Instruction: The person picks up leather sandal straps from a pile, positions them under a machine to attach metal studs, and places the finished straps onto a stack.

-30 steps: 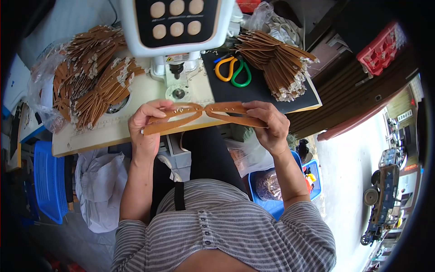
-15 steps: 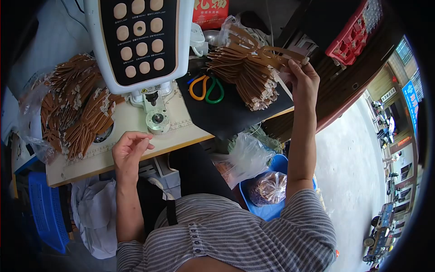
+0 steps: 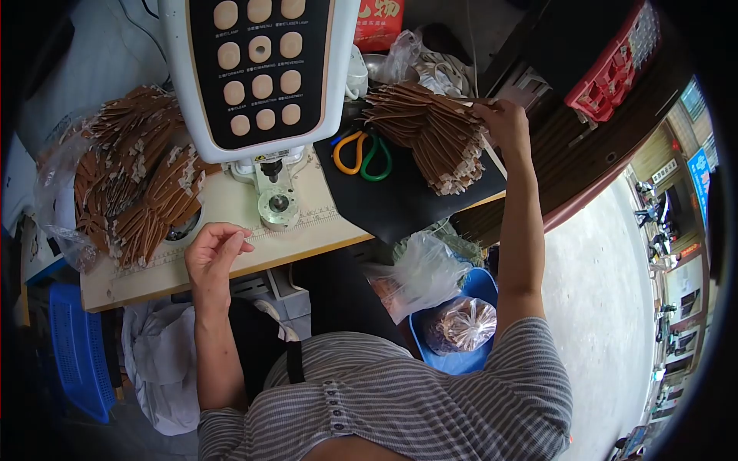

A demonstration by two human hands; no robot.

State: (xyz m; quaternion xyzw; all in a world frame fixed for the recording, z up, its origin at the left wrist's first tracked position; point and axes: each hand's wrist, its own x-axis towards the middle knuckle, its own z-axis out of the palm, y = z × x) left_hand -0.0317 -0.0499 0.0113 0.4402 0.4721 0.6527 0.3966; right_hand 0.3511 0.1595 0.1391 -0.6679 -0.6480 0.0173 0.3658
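My right hand point(image 3: 505, 127) pinches the end of a brown leather-like strap piece at the right end of a fanned stack of brown strap pieces point(image 3: 430, 134). That stack, with pale ends, lies on a black mat point(image 3: 361, 196). My left hand point(image 3: 215, 253) hovers near the front edge of the pale worktable point(image 3: 315, 234), fingers curled and thumb near the index finger, nothing visible in it. Just beyond it, a white machine with a button panel point(image 3: 265, 69) stands over a clear round fitting point(image 3: 278, 204). A second heap of brown strap pieces point(image 3: 146, 184) lies to its left.
Scissors with orange and green handles point(image 3: 363, 157) lie between machine and stack. A red crate point(image 3: 611, 69) is at the upper right. Below the table are a blue bin point(image 3: 484, 288) with a plastic-wrapped bundle, and a blue basket point(image 3: 77, 346) at the left.
The strap piece in my right hand has come down onto the stack, and that hand has dropped slightly. My left hand stays nearly still, its fingers curled. The view has shifted a little.
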